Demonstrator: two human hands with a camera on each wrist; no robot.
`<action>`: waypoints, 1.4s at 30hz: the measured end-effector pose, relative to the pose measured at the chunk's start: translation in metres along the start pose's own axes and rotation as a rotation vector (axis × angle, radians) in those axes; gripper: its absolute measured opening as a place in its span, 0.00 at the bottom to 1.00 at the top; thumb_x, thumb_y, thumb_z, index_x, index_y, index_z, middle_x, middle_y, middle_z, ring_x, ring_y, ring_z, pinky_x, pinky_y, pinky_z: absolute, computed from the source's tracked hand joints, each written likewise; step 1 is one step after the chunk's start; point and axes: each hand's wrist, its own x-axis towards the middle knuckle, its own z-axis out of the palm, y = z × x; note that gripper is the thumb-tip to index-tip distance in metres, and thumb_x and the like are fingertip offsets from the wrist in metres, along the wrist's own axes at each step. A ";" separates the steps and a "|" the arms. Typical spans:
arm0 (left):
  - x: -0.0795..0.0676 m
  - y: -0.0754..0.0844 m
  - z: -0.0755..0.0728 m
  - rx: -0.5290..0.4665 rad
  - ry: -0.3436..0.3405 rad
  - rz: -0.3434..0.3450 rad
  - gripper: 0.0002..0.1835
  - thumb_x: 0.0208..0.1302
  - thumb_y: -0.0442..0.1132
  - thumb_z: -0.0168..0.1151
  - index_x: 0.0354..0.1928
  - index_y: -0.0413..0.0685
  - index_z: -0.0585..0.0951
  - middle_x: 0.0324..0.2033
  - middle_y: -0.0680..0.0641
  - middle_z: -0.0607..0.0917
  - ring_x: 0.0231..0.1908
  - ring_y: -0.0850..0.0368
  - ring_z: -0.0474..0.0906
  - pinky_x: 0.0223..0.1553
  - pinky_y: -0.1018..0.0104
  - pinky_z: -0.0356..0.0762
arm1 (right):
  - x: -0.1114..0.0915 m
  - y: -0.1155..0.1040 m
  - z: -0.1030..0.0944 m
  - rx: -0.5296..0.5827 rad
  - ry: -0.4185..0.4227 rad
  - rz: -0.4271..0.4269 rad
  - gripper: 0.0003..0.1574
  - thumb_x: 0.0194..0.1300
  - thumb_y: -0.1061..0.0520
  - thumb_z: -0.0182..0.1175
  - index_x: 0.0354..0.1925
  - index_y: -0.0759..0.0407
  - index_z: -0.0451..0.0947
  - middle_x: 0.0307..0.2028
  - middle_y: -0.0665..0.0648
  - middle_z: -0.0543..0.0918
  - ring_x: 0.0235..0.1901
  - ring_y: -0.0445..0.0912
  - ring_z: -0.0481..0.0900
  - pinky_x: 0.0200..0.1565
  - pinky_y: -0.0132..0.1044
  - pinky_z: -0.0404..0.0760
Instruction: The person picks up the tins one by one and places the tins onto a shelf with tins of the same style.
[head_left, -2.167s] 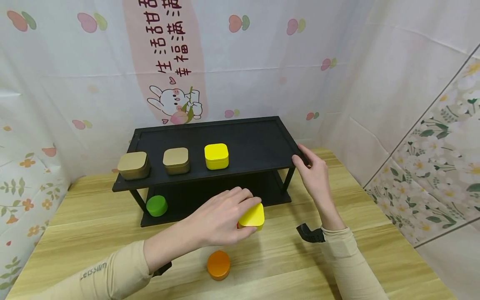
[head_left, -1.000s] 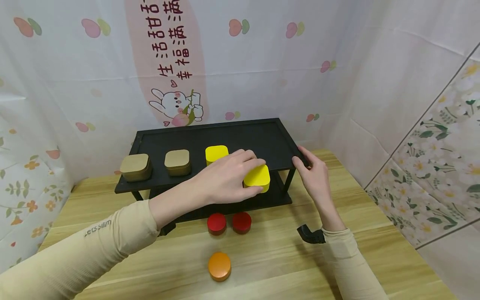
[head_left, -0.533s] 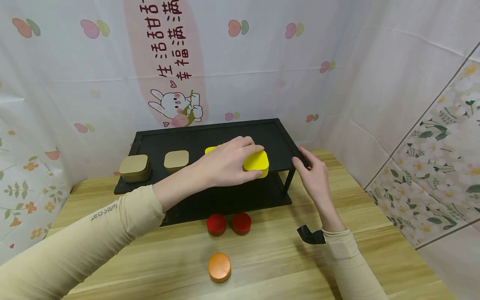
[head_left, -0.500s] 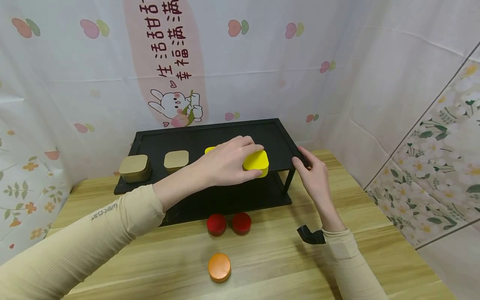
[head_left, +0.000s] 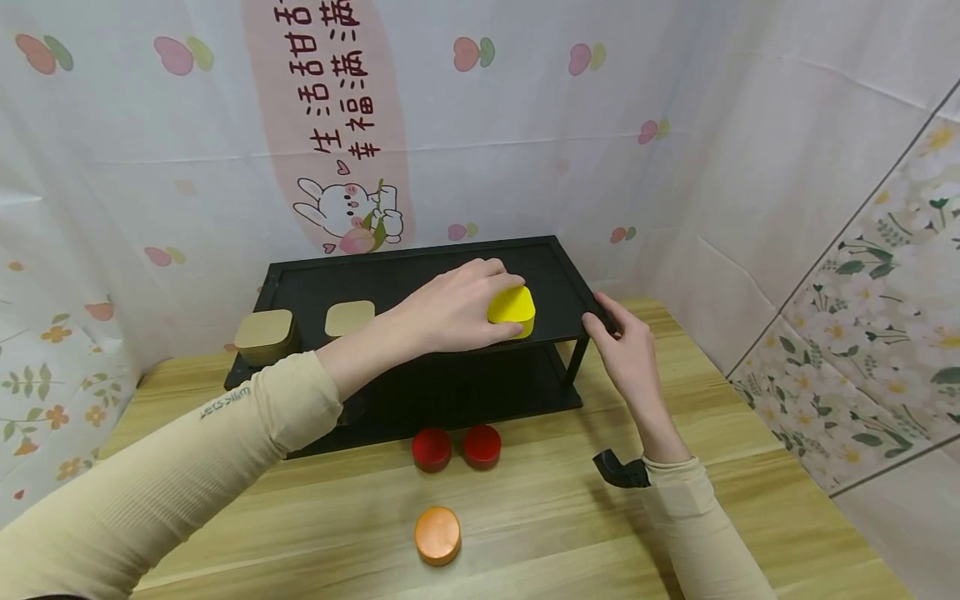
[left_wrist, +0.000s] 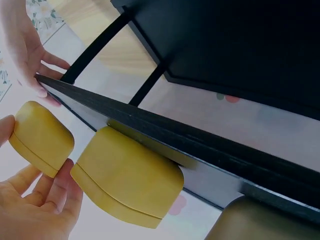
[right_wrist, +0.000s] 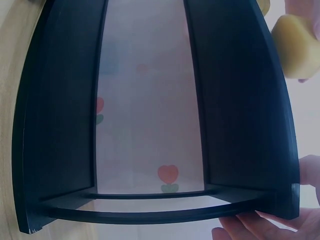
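Observation:
My left hand (head_left: 461,308) holds a yellow square tin (head_left: 513,308) between thumb and fingers, at the front right part of the black two-tier shelf's top board (head_left: 551,279). Whether the tin touches the board I cannot tell. A second yellow tin (left_wrist: 130,175) stands beside it in the left wrist view; my left hand hides it from the head view. Two tan square tins, one at the left end (head_left: 266,337) and one further right (head_left: 350,318), stand on the same board. My right hand (head_left: 628,342) grips the shelf's right front edge.
Two red round tins, the left (head_left: 431,450) and the right (head_left: 482,447), sit on the wooden table (head_left: 562,517) before the shelf. An orange round tin (head_left: 438,536) lies nearer. Patterned curtains (head_left: 525,150) stand behind and at the sides.
My left hand has carried the yellow tin from near the red tins up and back to the top board. Its arm now covers the green round tin. My right hand stays in place.

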 end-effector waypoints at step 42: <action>0.017 -0.007 0.009 0.002 -0.112 -0.069 0.30 0.62 0.54 0.57 0.64 0.50 0.71 0.54 0.48 0.76 0.47 0.54 0.71 0.48 0.64 0.76 | 0.000 0.000 -0.001 0.013 -0.004 0.001 0.35 0.65 0.37 0.52 0.66 0.47 0.66 0.63 0.55 0.73 0.60 0.49 0.73 0.58 0.50 0.73</action>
